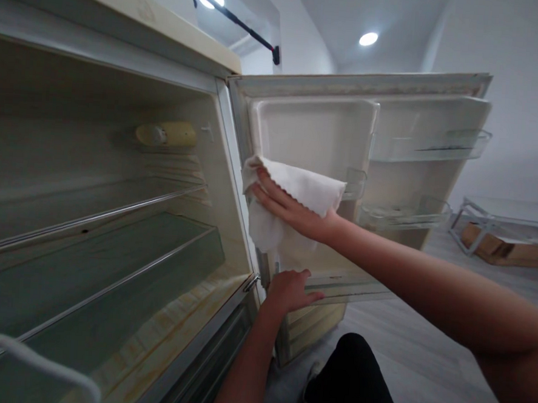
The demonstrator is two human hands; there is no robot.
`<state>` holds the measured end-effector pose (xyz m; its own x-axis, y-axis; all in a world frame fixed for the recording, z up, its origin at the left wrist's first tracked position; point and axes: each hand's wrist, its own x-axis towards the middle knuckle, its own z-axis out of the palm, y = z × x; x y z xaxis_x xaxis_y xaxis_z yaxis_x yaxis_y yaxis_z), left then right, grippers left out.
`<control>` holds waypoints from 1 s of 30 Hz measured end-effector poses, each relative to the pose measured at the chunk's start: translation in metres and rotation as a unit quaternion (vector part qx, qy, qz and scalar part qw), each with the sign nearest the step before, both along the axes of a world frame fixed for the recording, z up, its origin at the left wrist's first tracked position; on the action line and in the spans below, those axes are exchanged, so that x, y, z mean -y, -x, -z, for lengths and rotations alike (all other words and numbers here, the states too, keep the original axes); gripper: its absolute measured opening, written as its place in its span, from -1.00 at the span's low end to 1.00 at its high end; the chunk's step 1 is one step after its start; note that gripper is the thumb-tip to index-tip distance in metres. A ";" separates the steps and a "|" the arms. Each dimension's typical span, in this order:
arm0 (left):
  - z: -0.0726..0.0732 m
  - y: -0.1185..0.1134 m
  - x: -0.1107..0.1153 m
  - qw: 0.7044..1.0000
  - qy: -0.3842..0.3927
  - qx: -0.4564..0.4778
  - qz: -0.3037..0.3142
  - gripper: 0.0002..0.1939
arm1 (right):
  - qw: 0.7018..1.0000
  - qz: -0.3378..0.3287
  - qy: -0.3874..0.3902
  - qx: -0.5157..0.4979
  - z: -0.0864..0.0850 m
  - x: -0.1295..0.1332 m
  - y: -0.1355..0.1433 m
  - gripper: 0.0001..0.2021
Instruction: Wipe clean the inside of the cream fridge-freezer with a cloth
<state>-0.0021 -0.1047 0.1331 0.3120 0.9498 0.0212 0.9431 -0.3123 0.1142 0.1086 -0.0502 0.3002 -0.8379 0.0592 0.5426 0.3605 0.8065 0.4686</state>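
A white cloth [306, 185] with a scalloped edge lies against the inner side of the open fridge door [314, 131], near its hinge edge. Across the cloth lies my right hand [293, 212], its fingers stretched toward the hinge side and pressing the cloth on the door. Lower down, my left hand [291, 291] rests at the lower door shelf, fingers apart, with nothing seen in it. Part of the cloth hangs below my right hand.
The fridge interior [112, 234] with glass shelves and brownish stains fills the left. Clear door bins [404, 219] stick out at right. A white cable [35, 360] crosses the lower left. A cardboard box [507, 246] sits under a low table [514, 209]. My knee [353, 377] is below.
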 end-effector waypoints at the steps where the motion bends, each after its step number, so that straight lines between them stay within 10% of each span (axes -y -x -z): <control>1: 0.000 0.000 0.000 1.000 0.003 0.000 -0.001 -0.10 | 0.996 0.064 -0.054 -0.039 -0.003 0.005 -0.009 -0.31; 4: 0.001 -0.002 0.000 1.000 0.005 -0.002 -0.004 -0.13 | 0.967 0.175 -0.148 -0.107 -0.010 0.015 -0.022 -0.45; 16: -0.003 -0.003 0.000 1.000 0.014 -0.009 -0.012 -0.21 | 0.950 0.206 -0.113 -0.207 -0.009 0.015 0.042 -0.74; 30: 0.002 -0.006 -0.003 1.000 -0.001 0.002 -0.020 -0.10 | 0.945 0.254 -0.140 -0.152 -0.008 0.002 -0.094 -0.75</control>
<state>0.0034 -0.1022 0.1314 0.2729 0.9617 0.0238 0.9546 -0.2738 0.1177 0.2026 -0.0523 0.3080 -0.5432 0.2311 0.8072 0.8200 0.3526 0.4509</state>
